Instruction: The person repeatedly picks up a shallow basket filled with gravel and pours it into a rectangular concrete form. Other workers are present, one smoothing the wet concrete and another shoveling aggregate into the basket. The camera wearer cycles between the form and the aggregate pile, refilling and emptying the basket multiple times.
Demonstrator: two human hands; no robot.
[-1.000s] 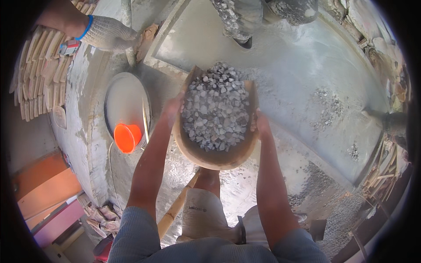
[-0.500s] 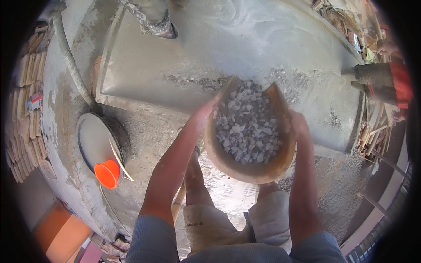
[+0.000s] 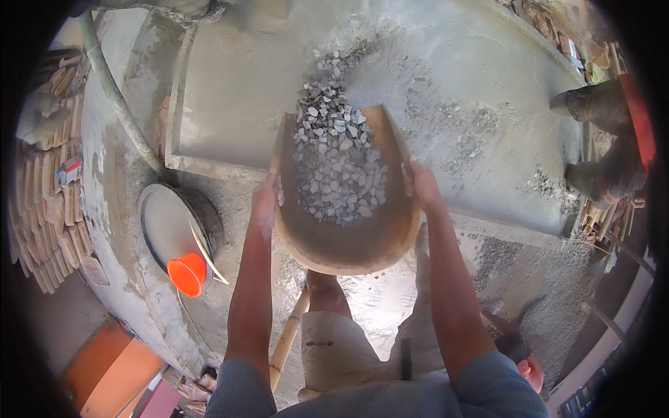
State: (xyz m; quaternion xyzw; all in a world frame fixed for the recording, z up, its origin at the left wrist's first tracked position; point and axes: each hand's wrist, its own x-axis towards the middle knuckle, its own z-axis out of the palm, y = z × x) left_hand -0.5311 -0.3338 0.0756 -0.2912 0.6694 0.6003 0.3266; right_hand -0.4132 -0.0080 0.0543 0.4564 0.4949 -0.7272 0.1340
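Observation:
Both my hands grip a wide, dustpan-shaped scoop pan (image 3: 341, 251), rounded at the near end and open at the far end. My left hand (image 3: 265, 198) is wrapped round its left wall, and my right hand (image 3: 424, 185) holds the right wall. Grey gravel (image 3: 340, 171) fills the middle of the pan and spills over the open lip. The stones land in a heap on the wet grey cement mix (image 3: 233, 97) ahead of me. The pan tilts forward, its near floor bare. My fingers under the walls are partly hidden.
At left stands a black tub (image 3: 157, 219) of greyish liquid with an orange bucket (image 3: 187, 274) at its rim. A concrete ledge (image 3: 223, 167) edges the mix. Another person's legs (image 3: 599, 108) are at right; part of someone's head (image 3: 516, 348) shows low right. A bamboo pole (image 3: 289, 338) lies near my legs.
The pan has swung left and tipped forward in my hands. Gravel that sat inside it now slides out over the far lip onto the mix. A person's head has appeared at lower right.

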